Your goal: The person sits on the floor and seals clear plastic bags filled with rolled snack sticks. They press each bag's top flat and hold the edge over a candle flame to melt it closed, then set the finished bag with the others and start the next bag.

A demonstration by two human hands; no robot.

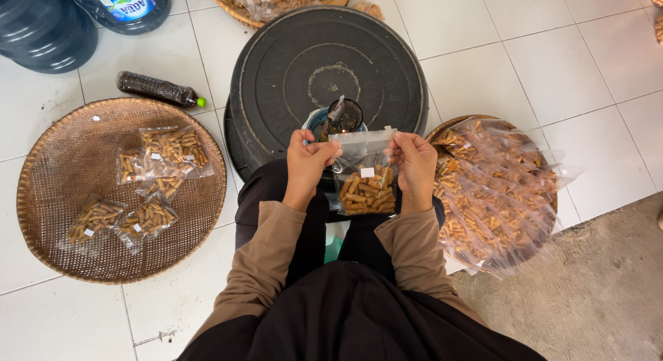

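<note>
Fingers (324,148) of the left hand (307,164) and fingers (395,145) of the right hand (414,166) are pinched together on the two upper corners of a clear snack bag (366,174), stretching its open mouth flat between them. Both hands sit level, equally near to the bag, one at each end of the mouth. The mouth's long axis runs left to right; the bag hangs down from it towards the person's lap, with the stick-shaped fried snacks (366,195) settled in its lower half and a small white label showing through the film.

Just beyond the stretched mouth, on the far side, stands a small dark lamp (343,116) set in a shallow dish, resting against the near edge of an upturned black tub (324,64). Whether the lamp is lit cannot be told.

On the floor to the left, a round woven tray (48,216) carries a few finished bags (162,154). To the right, a second woven tray (452,122) is heaped with filled bags (497,195). Far left lie a dark bottle (157,89) on its side and two large blue water jugs (48,26).
</note>
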